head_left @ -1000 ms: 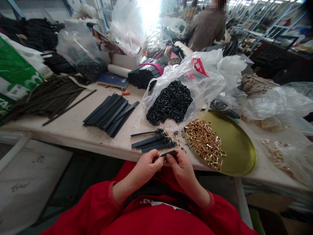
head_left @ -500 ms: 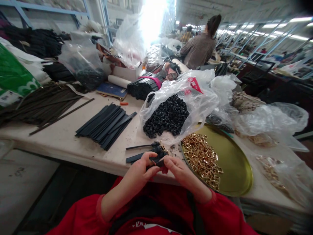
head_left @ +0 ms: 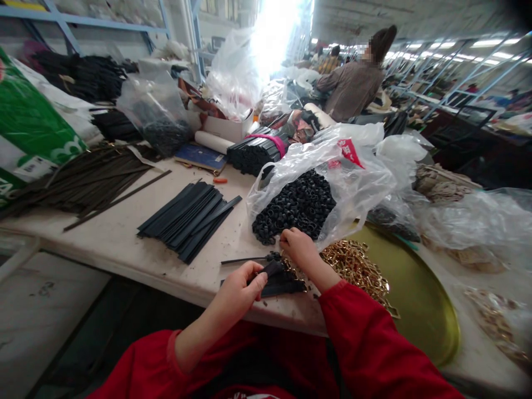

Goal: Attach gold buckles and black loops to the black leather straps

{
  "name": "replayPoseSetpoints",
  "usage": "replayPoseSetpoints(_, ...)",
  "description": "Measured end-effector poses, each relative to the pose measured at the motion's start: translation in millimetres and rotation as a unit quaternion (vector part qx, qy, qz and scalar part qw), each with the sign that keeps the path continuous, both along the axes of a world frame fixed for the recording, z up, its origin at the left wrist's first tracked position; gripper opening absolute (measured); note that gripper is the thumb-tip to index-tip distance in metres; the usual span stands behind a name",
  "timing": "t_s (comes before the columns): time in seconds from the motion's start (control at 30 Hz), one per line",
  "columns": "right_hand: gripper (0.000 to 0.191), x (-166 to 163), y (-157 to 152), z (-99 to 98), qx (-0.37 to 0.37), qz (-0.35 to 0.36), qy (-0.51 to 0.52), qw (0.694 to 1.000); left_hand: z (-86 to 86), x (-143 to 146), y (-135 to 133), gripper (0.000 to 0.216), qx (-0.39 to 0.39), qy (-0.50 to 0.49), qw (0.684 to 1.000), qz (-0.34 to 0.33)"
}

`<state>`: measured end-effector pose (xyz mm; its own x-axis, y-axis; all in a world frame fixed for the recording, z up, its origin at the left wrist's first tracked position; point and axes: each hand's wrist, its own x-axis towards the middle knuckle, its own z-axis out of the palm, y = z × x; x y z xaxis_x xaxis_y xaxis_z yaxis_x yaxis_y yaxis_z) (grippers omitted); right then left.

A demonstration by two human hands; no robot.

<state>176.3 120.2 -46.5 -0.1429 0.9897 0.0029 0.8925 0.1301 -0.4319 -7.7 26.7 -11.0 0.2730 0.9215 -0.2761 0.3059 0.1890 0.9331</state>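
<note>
Both hands were busy: the left hand (head_left: 241, 285) pinched a black strap (head_left: 272, 270) above the bench (head_left: 124, 244) edge, while the right hand (head_left: 299, 249) picked at black loops (head_left: 297, 205); I judged a loose pinch might drop the strap.

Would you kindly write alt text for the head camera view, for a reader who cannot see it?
A person in red sleeves sits at a cluttered table: the left hand pinches a black strap, and the right hand reaches to a clear bag of black loops. A round tray of gold buckles sits to the right, flat black strips to the left.
</note>
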Motion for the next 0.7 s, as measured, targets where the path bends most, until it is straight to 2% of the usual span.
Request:
replayPoseSetpoints(0.2, 0.015, 12.6, -11.0, 6.5, -0.016, -0.013, 0.088, 0.996, 1.3, 6.0, 4.8, 0.024, 0.077, 0.041, 0.996, 0.022)
replayPoseSetpoints(0.27, 0.015, 13.4, -24.1, 16.9, -0.053, -0.008, 0.182, 0.982, 4.6, 9.7, 6.6, 0.025, 0.101, 0.05, 0.993, 0.03)
replayPoseSetpoints(0.3, 0.017, 12.8, -32.7, 23.1, -0.081, -0.005, 0.247, 0.966, 6.7, 11.9, 6.9, 0.026, 0.114, 0.054, 0.991, 0.033)
replayPoseSetpoints(0.37, 0.023, 10.2, -51.1, 35.8, -0.147, -0.003, 0.377, 0.914, 10.3, 15.9, 5.4, 0.025, 0.142, 0.066, 0.987, 0.03)
replayPoseSetpoints(0.4, 0.026, 8.5, -59.9, 41.3, -0.176, -0.004, 0.423, 0.889, 11.5, 17.6, 3.5, 0.024, 0.155, 0.076, 0.985, 0.025)
replayPoseSetpoints(0.47, 0.029, 5.4, -74.7, 48.7, -0.207, -0.014, 0.461, 0.863, 11.9, 19.9, -2.3, 0.022, 0.176, 0.102, 0.979, 0.013)
replayPoseSetpoints(0.6, 0.03, 2.3, -93.5, 49.9, -0.18, -0.03, 0.471, 0.863, 7.7, 20.3, -16.2, 0.021, 0.177, 0.154, 0.972, 0.001)
replayPoseSetpoints(0.7, 0.024, 2.0, -104.4, 47.5, -0.144, -0.018, 0.469, 0.871, 6.0, 18.8, -23.2, 0.021, 0.139, 0.111, 0.984, -0.006)
